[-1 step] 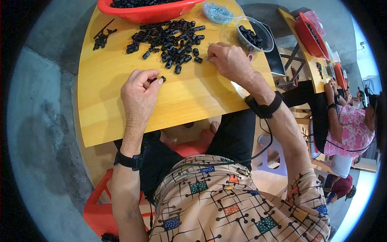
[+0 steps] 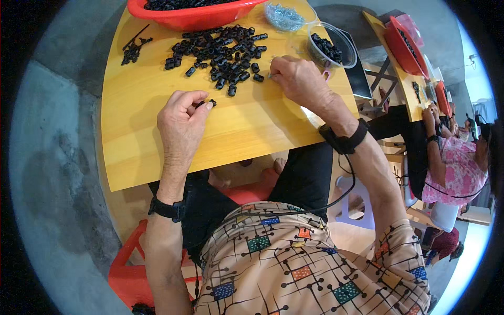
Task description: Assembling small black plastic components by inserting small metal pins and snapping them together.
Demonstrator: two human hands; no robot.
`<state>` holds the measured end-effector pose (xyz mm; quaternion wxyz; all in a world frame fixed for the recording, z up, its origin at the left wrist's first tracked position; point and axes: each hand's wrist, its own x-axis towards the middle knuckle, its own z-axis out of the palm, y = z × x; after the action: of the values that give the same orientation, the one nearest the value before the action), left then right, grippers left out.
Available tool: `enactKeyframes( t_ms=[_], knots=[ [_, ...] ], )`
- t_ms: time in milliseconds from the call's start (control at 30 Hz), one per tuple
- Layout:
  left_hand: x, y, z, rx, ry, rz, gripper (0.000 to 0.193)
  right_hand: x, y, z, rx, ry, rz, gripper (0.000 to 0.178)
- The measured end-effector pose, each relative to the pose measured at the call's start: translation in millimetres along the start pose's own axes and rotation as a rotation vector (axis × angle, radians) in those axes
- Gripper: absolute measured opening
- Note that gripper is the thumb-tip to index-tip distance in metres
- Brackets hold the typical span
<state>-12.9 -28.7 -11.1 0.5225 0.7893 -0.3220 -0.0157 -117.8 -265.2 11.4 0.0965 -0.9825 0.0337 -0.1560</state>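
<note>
Over the near part of the yellow table, my left hand [image 2: 182, 116] pinches a small black plastic piece [image 2: 212, 102] between thumb and fingertips. My right hand [image 2: 300, 79] is closed in a pinch just above the tabletop, right of the loose pile. A tiny bluish speck shows at its fingertips, too small to name. Beyond both hands spreads a pile of short black plastic cylinders [image 2: 226, 55] with openings in them.
A red basin [image 2: 194, 20] of black parts stands at the far edge. A tub of blue-clear pieces [image 2: 283, 17] and a clear tub [image 2: 350, 52] of black parts sit far right. Dark thin parts [image 2: 134, 52] lie far left. Another person [image 2: 454, 168] works at a table on the right.
</note>
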Motion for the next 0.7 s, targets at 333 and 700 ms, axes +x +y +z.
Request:
enactKeyframes(
  t_ms=[333, 700],
  knots=[
    [1, -1, 2, 0.030, -0.011, 0.003, 0.017, 1, -10, -49, 0.020, 0.181, 0.023, 0.009],
    [2, -1, 3, -0.009, -0.053, -0.051, 0.018, -26, -7, -49, 0.226, 0.186, 0.232, 0.021]
  ],
)
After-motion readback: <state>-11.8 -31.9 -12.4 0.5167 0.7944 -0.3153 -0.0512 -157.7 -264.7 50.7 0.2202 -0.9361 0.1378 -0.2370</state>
